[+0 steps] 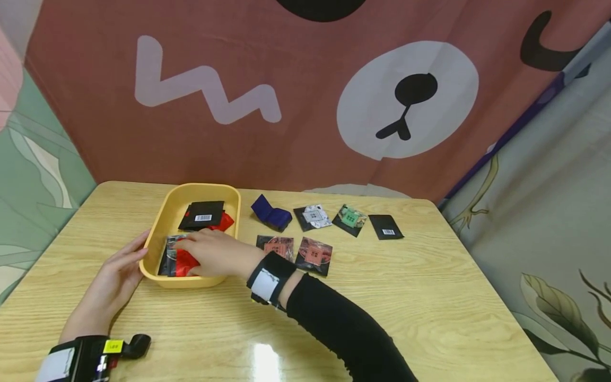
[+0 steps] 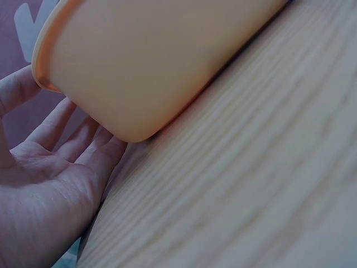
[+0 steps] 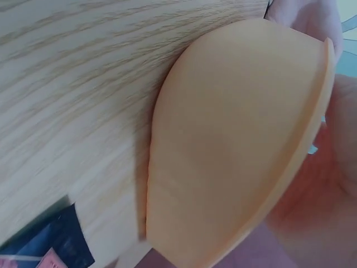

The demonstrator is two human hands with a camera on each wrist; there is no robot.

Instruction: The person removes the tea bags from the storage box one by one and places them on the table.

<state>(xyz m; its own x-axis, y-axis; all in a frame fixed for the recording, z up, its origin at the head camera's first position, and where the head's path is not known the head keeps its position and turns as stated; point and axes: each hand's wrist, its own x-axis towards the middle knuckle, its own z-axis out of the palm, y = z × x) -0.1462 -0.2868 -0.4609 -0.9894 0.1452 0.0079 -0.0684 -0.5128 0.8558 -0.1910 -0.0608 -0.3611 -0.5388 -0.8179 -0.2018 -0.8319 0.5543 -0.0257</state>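
Packets [image 1: 314, 255] in two places: six set out singly on the desk [image 1: 429, 318], four in a row near its far edge and two nearer the front; others overlap inside the yellow tub [image 1: 183, 284], by the desk's far left corner, count not readable. Right hand [image 1: 220, 254] inside the tub over a red packet [image 1: 185, 262], fingers bent; cannot tell whether it grips. Left hand [image 1: 115, 280] against the tub's left side, fingers fairly straight. Progress, judged: partway; the tub's jumbled packets seem to be what is left.

black sleeve [image 1: 350, 329], black wrist straps [image 1: 282, 268], white patches [image 1: 264, 285], yellow label [image 1: 113, 346]
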